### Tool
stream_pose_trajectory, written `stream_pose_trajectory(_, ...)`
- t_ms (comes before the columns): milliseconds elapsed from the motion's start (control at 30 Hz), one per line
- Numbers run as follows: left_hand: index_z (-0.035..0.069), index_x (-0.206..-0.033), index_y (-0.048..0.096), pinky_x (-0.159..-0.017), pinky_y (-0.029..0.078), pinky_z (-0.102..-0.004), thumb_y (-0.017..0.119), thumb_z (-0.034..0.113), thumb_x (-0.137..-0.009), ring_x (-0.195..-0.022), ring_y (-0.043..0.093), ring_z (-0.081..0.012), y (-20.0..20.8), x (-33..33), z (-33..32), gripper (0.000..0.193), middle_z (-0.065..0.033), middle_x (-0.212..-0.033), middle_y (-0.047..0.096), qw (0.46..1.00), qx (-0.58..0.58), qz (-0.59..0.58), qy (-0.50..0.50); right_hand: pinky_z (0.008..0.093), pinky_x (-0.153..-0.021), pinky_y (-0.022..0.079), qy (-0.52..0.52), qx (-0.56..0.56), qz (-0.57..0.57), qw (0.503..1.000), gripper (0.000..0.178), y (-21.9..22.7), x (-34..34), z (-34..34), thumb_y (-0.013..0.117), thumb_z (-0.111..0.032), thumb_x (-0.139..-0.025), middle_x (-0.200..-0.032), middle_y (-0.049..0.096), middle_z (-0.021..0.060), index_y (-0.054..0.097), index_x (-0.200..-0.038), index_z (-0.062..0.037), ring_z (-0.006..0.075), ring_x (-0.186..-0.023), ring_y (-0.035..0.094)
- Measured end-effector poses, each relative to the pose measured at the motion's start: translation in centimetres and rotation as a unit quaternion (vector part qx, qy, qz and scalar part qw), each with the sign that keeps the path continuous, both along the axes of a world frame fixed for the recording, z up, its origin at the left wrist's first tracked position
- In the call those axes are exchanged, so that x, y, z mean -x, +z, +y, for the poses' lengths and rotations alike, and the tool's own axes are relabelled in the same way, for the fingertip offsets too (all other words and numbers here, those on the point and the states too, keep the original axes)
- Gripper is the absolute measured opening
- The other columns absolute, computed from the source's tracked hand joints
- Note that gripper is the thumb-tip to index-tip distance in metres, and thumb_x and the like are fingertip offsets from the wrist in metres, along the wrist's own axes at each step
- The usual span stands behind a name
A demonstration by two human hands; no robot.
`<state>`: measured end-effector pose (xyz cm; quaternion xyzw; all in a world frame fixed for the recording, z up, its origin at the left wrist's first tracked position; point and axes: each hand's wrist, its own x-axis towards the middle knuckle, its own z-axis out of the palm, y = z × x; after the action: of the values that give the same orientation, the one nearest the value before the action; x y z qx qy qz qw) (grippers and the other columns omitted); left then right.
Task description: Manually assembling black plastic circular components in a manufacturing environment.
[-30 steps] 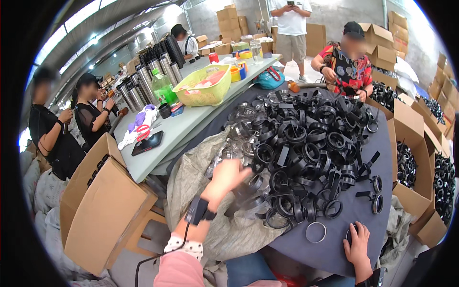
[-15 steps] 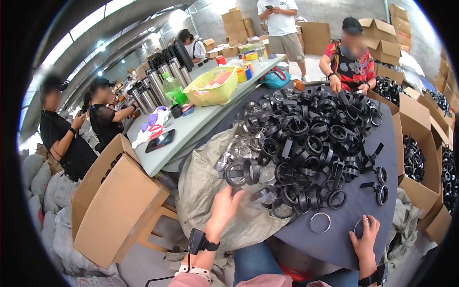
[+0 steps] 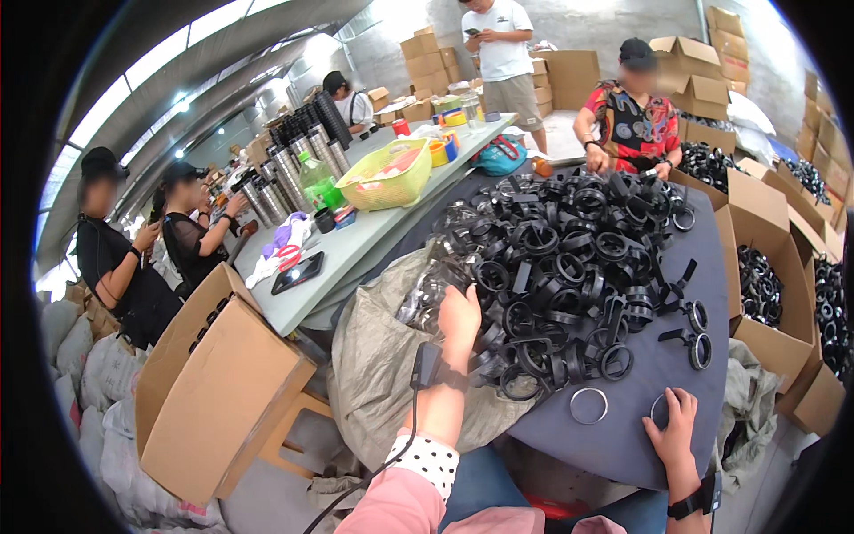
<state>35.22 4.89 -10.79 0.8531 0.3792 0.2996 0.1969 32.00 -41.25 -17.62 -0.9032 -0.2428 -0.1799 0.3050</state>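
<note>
My left hand (image 3: 460, 318) reaches over the left edge of a large heap of black plastic rings with tabs (image 3: 569, 267). Its fingers point away from me, partly outstretched beside clear plastic pieces (image 3: 429, 289); no held thing shows. My right hand (image 3: 676, 429) rests at the table's near right, fingers curled round a thin ring (image 3: 656, 409) that it partly covers. To the left of that hand, a thin silver-edged ring (image 3: 589, 418) lies flat on the dark cloth (image 3: 556, 442). Two tabbed rings (image 3: 700, 351) lie farther right.
A crumpled woven sack (image 3: 365, 347) hangs over the near left edge. Open cardboard boxes (image 3: 222, 392) flank both sides, several on the right filled with rings. A pale green table (image 3: 307, 298) carries a phone, scissors and a yellow basket (image 3: 387, 182). A co-worker (image 3: 633, 125) handles rings across the heap.
My left hand has moved forward and right onto the heap's edge. Two rings that stood just beyond it no longer show there. My right hand stays on its ring.
</note>
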Motion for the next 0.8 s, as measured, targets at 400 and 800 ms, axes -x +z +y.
stream_pose_trajectory(400,-0.001,-0.098,0.067,-0.072,0.051,-0.0321,0.081,0.021,-0.075,-0.079,0.066,-0.0171,2.3,10.6,-20.0,0.035,-0.0119,-0.086,0.069,0.803,0.229,0.068,-0.546,0.0454,-0.089,0.042,0.066,-0.039,-0.223,0.972,0.073,9.4,0.6,3.0,0.084,-0.025,-0.058,-0.123,0.056,0.0154,0.057,-0.122,-0.0012,0.0342,-0.104,0.052)
stream_pose_trajectory(800,0.003,-0.093,0.064,-0.066,0.051,-0.0462,0.073,0.023,-0.078,-0.077,0.066,-0.0383,-5.5,8.2,-26.3,0.026,-0.0183,-0.080,0.067,0.774,0.149,0.105,-0.606,0.0381,-0.088,0.040,0.059,0.210,-0.293,0.931,0.048,12.2,1.5,0.0,0.071,-0.019,-0.073,-0.126,0.058,0.0096,0.062,-0.118,-0.0059,0.0247,-0.106,0.055)
